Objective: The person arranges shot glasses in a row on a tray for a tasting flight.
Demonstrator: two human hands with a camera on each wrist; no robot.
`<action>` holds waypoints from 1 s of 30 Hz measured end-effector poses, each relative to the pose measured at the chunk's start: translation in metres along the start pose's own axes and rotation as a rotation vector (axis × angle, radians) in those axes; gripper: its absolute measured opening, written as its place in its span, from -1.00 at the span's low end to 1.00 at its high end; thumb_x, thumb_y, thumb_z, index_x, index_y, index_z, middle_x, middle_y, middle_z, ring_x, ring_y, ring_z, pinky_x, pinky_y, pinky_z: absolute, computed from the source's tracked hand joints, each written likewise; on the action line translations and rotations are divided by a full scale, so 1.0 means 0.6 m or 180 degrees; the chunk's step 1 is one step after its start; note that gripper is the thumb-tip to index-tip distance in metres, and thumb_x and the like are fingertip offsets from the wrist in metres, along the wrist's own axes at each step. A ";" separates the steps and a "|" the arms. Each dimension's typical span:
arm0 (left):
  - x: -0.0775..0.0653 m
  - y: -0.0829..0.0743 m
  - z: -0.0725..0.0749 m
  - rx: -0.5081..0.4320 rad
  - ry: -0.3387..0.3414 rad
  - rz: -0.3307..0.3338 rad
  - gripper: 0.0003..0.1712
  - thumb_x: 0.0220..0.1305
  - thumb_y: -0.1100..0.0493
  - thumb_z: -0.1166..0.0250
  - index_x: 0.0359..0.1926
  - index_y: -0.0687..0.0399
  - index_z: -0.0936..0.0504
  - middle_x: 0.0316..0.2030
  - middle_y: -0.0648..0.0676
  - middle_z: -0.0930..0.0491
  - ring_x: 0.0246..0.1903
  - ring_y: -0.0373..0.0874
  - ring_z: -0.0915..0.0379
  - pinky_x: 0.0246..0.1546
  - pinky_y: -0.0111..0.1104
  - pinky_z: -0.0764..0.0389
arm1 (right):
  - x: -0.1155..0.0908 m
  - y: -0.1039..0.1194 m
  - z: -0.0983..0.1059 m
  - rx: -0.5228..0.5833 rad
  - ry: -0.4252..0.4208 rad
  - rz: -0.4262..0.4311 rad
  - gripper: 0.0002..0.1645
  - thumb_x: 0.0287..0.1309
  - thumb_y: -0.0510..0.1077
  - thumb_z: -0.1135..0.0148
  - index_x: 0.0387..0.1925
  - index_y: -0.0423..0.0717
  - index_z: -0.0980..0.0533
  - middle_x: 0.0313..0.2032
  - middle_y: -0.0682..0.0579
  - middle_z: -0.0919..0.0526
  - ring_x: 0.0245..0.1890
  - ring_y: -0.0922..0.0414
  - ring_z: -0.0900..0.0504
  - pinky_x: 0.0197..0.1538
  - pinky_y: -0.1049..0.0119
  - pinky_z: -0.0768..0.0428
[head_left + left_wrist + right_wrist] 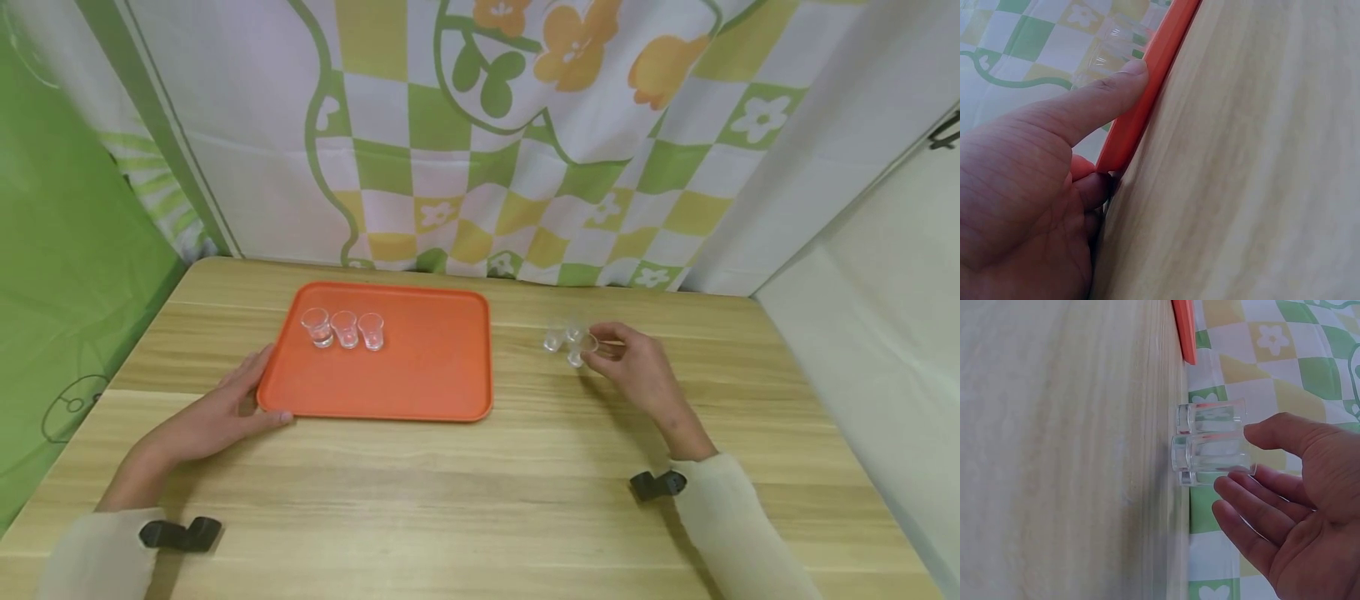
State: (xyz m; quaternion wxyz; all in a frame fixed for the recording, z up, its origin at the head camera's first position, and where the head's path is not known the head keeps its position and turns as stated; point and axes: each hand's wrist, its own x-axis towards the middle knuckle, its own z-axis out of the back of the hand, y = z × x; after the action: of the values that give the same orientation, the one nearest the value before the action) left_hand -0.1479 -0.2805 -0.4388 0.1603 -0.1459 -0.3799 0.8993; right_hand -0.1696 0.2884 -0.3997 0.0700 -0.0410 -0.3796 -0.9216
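Three clear shot glasses (345, 330) stand in a row on the orange tray (420, 367), toward its back left. My left hand (217, 417) rests at the tray's front-left corner, thumb along the front edge and fingers along the left side. In the left wrist view, the thumb presses the tray wall (1138, 112). To the right of the tray, my right hand (633, 367) pinches a shot glass (1213, 453) near its rim between thumb and fingers. Close beside it are more upright shot glasses (554, 337), partly overlapped by it in the right wrist view.
The wooden table (465, 500) carries the tray and glasses. Behind its back edge hangs a checked, flowered curtain (495, 183). Green fabric (67, 250) is at the left and a pale wall (885, 275) at the right. A black device sits on each wrist.
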 end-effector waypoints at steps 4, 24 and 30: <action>0.000 0.000 0.000 -0.0010 -0.0004 -0.0005 0.22 0.39 -0.13 -0.37 0.67 -0.01 0.32 0.61 0.34 0.35 0.53 0.42 0.48 0.24 0.55 0.12 | 0.001 -0.001 -0.001 0.0015 -0.0003 0.0037 -0.50 0.31 -0.22 -0.42 0.18 -0.39 -0.53 0.10 -0.33 -0.64 0.00 -0.20 -0.72 -0.08 0.18 -0.73; 0.000 0.003 -0.002 -0.0023 -0.0013 -0.0018 0.21 0.39 -0.12 -0.37 0.67 0.00 0.32 0.60 0.37 0.36 0.53 0.44 0.47 0.24 0.56 0.13 | 0.003 0.001 -0.009 0.0179 0.0021 0.0030 -0.56 0.29 -0.35 -0.38 0.14 -0.47 -0.54 0.03 -0.37 -0.66 -0.03 -0.22 -0.73 -0.12 0.32 -0.72; 0.001 0.001 -0.001 -0.0005 -0.0019 -0.0025 0.22 0.39 -0.12 -0.37 0.67 0.00 0.32 0.60 0.38 0.34 0.53 0.44 0.46 0.24 0.55 0.12 | 0.003 0.002 -0.009 0.0165 0.0052 0.0029 -0.54 0.29 -0.35 -0.38 0.16 -0.48 -0.52 0.05 -0.39 -0.65 -0.02 -0.22 -0.73 -0.12 0.32 -0.71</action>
State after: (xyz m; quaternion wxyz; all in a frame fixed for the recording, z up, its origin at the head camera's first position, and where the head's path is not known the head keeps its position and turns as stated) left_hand -0.1482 -0.2804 -0.4398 0.1627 -0.1419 -0.3816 0.8988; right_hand -0.1714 0.2836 -0.4024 0.0784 -0.0334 -0.4026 -0.9114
